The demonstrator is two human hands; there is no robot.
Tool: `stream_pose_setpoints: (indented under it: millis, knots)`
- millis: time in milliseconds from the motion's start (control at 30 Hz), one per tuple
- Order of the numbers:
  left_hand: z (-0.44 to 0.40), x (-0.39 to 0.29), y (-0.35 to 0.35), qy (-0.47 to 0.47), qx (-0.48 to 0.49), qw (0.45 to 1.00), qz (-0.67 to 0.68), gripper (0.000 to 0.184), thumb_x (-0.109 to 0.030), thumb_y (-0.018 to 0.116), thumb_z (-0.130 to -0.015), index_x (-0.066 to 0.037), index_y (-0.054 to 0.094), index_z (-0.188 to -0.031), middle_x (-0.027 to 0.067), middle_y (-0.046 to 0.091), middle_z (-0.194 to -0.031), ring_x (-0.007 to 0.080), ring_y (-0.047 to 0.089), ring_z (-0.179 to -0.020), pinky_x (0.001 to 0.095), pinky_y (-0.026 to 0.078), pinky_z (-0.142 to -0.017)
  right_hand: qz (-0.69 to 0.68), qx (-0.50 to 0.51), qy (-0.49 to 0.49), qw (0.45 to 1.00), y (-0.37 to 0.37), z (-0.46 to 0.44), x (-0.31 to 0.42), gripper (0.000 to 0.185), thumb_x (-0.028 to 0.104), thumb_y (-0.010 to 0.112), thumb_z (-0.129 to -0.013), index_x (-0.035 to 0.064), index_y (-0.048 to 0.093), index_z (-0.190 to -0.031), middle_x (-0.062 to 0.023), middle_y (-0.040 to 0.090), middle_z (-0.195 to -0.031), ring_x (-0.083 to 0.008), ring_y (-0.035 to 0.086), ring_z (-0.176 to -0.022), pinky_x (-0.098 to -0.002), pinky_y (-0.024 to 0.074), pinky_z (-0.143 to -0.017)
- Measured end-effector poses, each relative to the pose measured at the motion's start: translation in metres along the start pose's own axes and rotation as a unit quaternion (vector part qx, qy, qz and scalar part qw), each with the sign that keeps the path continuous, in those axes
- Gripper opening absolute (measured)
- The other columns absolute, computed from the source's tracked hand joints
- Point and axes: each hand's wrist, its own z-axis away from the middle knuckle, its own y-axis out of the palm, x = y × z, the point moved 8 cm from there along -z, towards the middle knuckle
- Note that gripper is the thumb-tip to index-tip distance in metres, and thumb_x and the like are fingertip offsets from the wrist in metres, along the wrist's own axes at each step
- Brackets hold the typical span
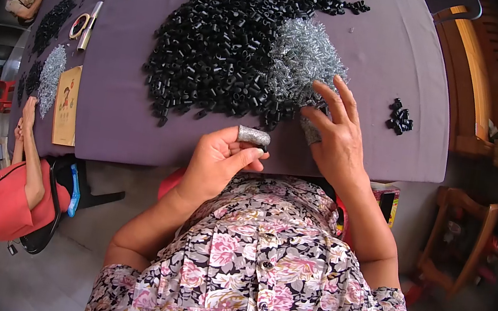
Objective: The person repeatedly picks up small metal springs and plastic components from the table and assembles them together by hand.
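My left hand (213,162) is closed in a pinch at the table's near edge, with silvery tape (254,136) wrapped round its index finger. Between thumb and fingers it grips a small black plastic piece (262,148), mostly hidden. My right hand (341,140) is open, fingers spread, its fingertips at the near edge of a heap of small silver metal springs (308,52). Silvery tape also covers its thumb (311,131). Left of the springs, and touching them, lies a big heap of short black plastic tubes (212,55).
A purple cloth (118,92) covers the table. A small cluster of black pieces (399,117) lies at right. Farther left are a yellow booklet (66,107), a tape roll (79,25), and another spring heap (51,78). Two other people work there. A wooden chair (459,242) stands at right.
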Motion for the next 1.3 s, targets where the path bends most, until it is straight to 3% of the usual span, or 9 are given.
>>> stream_pose_setpoints:
  millis: [67,133,233,567,667,1067,1167,1200,1300]
  knots:
    - [0.001,0.000,0.001,0.002,-0.004,1.000,0.002,0.029,-0.002,0.064,-0.098,0.003,0.064,-0.127,0.0103,0.072,-0.107,0.0144,0.070,-0.087,0.0266,0.058,-0.077,0.003,0.001,-0.006,1.000,0.001,0.001,0.000,0.040,-0.007,0.071,-0.064,0.0078,0.073,-0.102,-0.0107,0.052,-0.145,-0.0382,0.034,-0.148,-0.0513,0.0337,-0.120]
    - [0.002,0.000,0.002,0.001,-0.015,1.000,0.006,0.031,-0.002,0.063,-0.099,0.003,0.063,-0.129,0.0090,0.071,-0.109,0.0135,0.069,-0.090,0.0264,0.058,-0.079,0.001,0.001,-0.008,1.000,-0.001,0.002,0.000,0.048,-0.010,0.067,-0.060,0.0083,0.073,-0.104,-0.0092,0.052,-0.147,-0.0385,0.034,-0.148,-0.0497,0.0378,-0.117]
    - [0.003,0.003,0.005,-0.019,0.045,0.996,-0.068,0.031,-0.002,0.061,-0.100,0.003,0.063,-0.131,0.0071,0.070,-0.110,0.0119,0.067,-0.094,0.0257,0.057,-0.081,-0.006,0.004,-0.002,1.000,-0.001,0.006,-0.001,0.046,-0.008,0.070,-0.062,0.0081,0.073,-0.104,-0.0099,0.051,-0.147,-0.0385,0.033,-0.148,-0.0502,0.0354,-0.119]
    - [0.008,-0.006,0.010,-0.042,0.042,0.998,-0.007,0.024,-0.007,0.056,-0.104,-0.001,0.066,-0.125,0.0010,0.067,-0.099,0.0062,0.061,-0.084,0.0218,0.052,-0.080,-0.014,0.007,0.003,1.000,-0.002,0.001,0.006,0.042,-0.004,0.074,-0.062,0.0068,0.073,-0.103,-0.0120,0.050,-0.148,-0.0394,0.031,-0.149,-0.0507,0.0331,-0.120]
    - [0.008,-0.015,0.016,0.007,0.077,0.994,-0.077,0.023,-0.006,0.054,-0.104,-0.001,0.066,-0.123,-0.0003,0.065,-0.097,0.0059,0.060,-0.084,0.0215,0.051,-0.080,-0.013,0.021,0.001,1.000,0.003,-0.001,0.010,0.041,-0.004,0.074,-0.062,0.0059,0.072,-0.102,-0.0122,0.050,-0.148,-0.0396,0.031,-0.149,-0.0509,0.0325,-0.121]
    - [0.009,-0.011,0.004,-0.020,0.020,0.999,0.027,0.024,-0.005,0.059,-0.100,0.000,0.065,-0.123,0.0037,0.067,-0.099,0.0083,0.062,-0.080,0.0224,0.052,-0.077,-0.012,0.024,0.004,1.000,0.001,0.001,0.014,0.034,-0.006,0.070,-0.067,0.0048,0.066,-0.099,-0.0125,0.051,-0.149,-0.0389,0.033,-0.149,-0.0473,0.0370,-0.117]
    - [0.009,-0.009,0.001,-0.018,0.013,1.000,0.014,0.024,-0.002,0.063,-0.098,-0.001,0.065,-0.121,0.0002,0.067,-0.097,0.0050,0.060,-0.078,0.0203,0.051,-0.073,-0.109,-0.036,-0.042,0.993,-0.025,0.005,0.027,0.036,-0.007,0.070,-0.067,0.0046,0.064,-0.100,-0.0151,0.054,-0.141,-0.0417,0.042,-0.139,-0.0505,0.0411,-0.111]
    - [0.009,-0.008,0.002,-0.018,0.011,1.000,0.011,0.023,-0.001,0.063,-0.098,-0.001,0.065,-0.121,0.0005,0.067,-0.097,0.0049,0.060,-0.079,0.0203,0.051,-0.073,-0.150,-0.052,-0.048,0.986,-0.035,0.004,0.032,0.037,-0.010,0.068,-0.067,0.0041,0.063,-0.101,-0.0149,0.063,-0.122,-0.0393,0.057,-0.118,-0.0465,0.0493,-0.096]
    - [0.005,-0.010,0.009,-0.004,0.016,1.000,0.005,0.023,0.001,0.064,-0.097,-0.001,0.065,-0.120,0.0011,0.068,-0.099,0.0045,0.061,-0.080,0.0201,0.051,-0.073,-0.327,0.033,0.007,0.944,-0.019,0.007,0.036,0.038,-0.012,0.067,-0.067,0.0032,0.063,-0.102,-0.0143,0.065,-0.105,-0.0367,0.063,-0.100,-0.0428,0.0524,-0.085]
